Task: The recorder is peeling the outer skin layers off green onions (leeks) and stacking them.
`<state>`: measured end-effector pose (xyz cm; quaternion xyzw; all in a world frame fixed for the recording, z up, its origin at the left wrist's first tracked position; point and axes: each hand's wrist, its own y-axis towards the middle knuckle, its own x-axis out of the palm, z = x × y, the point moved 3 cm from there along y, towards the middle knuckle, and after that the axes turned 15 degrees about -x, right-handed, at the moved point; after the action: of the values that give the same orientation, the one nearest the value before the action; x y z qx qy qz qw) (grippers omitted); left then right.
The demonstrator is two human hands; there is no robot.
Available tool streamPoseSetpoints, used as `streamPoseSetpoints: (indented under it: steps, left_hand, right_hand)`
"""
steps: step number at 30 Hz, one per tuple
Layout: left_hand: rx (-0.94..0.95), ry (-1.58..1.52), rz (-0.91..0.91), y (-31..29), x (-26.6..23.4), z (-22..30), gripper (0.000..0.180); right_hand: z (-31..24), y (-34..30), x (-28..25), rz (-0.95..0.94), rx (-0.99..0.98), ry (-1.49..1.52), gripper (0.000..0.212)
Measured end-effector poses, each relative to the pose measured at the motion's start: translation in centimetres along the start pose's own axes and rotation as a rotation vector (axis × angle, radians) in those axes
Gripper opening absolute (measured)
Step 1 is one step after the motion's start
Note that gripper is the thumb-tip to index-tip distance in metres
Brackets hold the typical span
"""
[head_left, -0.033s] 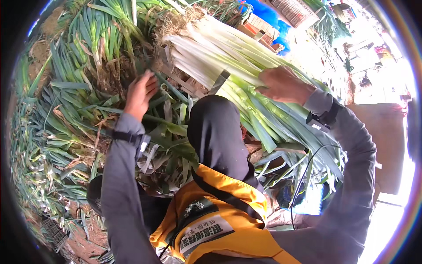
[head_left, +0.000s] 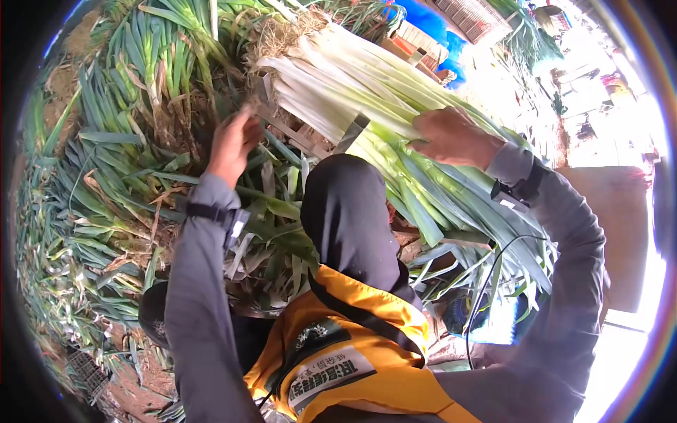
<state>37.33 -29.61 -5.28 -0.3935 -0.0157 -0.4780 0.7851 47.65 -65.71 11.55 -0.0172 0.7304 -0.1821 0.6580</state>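
Observation:
A thick bundle of leeks (head_left: 345, 77) lies slantwise before me, its white stalks and roots up left and its green leaves down right. My right hand (head_left: 455, 135) is closed around a leek stalk on top of the bundle, where white turns to green. Left of the bundle's roots, my left hand (head_left: 234, 144) is over the loose leaves with its fingers loosely bent and slightly apart; I see nothing in it. Between the hands, a flat upright metal piece (head_left: 351, 132) stands at the bundle's near edge. A rack (head_left: 300, 134) shows in part under the stalks.
Heaps of untrimmed leeks (head_left: 106, 176) cover the left side. Torn leaves (head_left: 275, 240) lie near my knee (head_left: 349, 204). A brown board (head_left: 610, 233) stands at the right. Blue material (head_left: 423, 17) and a crate (head_left: 474, 20) are at the back. A black cable (head_left: 486, 289) hangs by my right arm.
My left hand has shifted a little to the right, closer to the root ends of the bundle. My right hand has stayed almost in place on the leek.

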Motion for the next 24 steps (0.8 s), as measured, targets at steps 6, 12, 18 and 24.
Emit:
streamPoseSetpoints:
  steps: [6,12,18,24]
  left_hand:
    - [0.018,0.029,-0.024,4.9,10.8,0.7,0.033]
    - [0.179,0.095,-0.001,6.2,10.6,1.1,0.03]
    - [0.198,0.331,0.011,6.0,12.0,2.8,0.035]
    - [0.173,0.539,0.128,6.2,11.4,3.5,0.047]
  right_hand:
    - [-0.4,0.9,0.4,0.02,0.056,0.125,0.042]
    - [-0.4,-1.8,0.8,0.222,-0.031,0.292,0.037]
    - [-0.7,-2.3,1.2,0.209,-0.004,0.18,0.036]
    - [-0.8,-1.6,1.2,0.128,-0.014,0.211,0.039]
